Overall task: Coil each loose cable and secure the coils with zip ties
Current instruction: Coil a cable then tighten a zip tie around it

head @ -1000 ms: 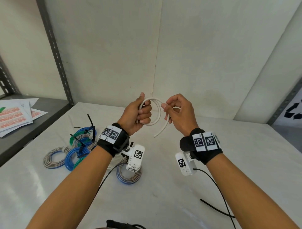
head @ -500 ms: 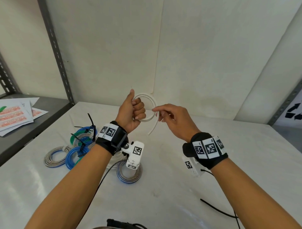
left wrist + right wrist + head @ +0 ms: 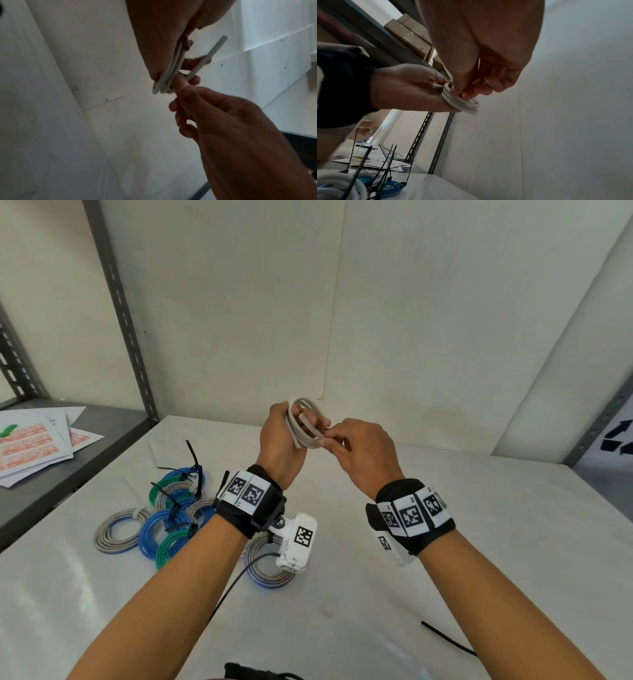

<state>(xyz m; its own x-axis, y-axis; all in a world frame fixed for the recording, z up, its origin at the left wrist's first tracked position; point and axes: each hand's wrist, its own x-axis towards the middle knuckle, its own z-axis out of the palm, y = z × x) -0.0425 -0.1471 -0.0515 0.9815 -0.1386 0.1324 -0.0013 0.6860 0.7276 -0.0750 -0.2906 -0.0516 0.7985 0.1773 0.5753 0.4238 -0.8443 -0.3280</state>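
Observation:
A white cable (image 3: pixel 303 424) is wound into a small coil of several loops, held up above the table in front of the back wall. My left hand (image 3: pixel 281 436) grips the coil, thumb on one side and fingers through the loop. My right hand (image 3: pixel 337 441) pinches the loops at the coil's near right side. In the left wrist view the coil (image 3: pixel 164 81) sits between both hands, and a short free end (image 3: pixel 217 46) sticks out past the fingers. The right wrist view shows the stacked loops (image 3: pixel 462 104) against my left palm (image 3: pixel 406 89).
Several tied blue, green and grey coils (image 3: pixel 164 518) lie on the white table (image 3: pixel 479 542) at the left, and one more coil (image 3: pixel 267 571) lies under my left wrist. A loose black zip tie (image 3: pixel 445 640) lies front right. Papers (image 3: pixel 34 446) lie on the grey side shelf.
The hanging tail of the white cable has been wound up into the coil. My right hand has moved in from the tail and now pinches the loops.

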